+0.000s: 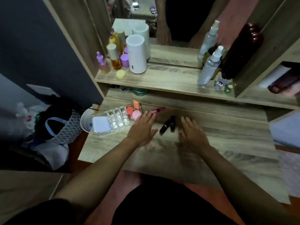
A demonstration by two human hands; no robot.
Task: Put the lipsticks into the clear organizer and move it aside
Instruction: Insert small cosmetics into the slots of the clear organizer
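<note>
Two black lipsticks (pixel 168 125) lie side by side on the wooden tabletop between my hands. A pink lipstick (pixel 158 109) lies farther back, just beyond the fingertips of my left hand (pixel 142 126). The clear organizer (pixel 118 119) stands at the table's left, its small compartments empty, with a white flat case (pixel 100 124) at its near end and orange and pink round items (pixel 134 113) at its far end. My left hand is flat with fingers spread, right of the organizer. My right hand (pixel 193 135) hovers open, right of the black lipsticks.
A raised shelf (pixel 162 82) behind holds a white cylinder (pixel 136 56), purple and amber bottles, a yellow jar, spray bottles (pixel 209 65) and small figurines. A mirror stands at the back. A white bin (pixel 86 119) and bags sit on the floor to the left.
</note>
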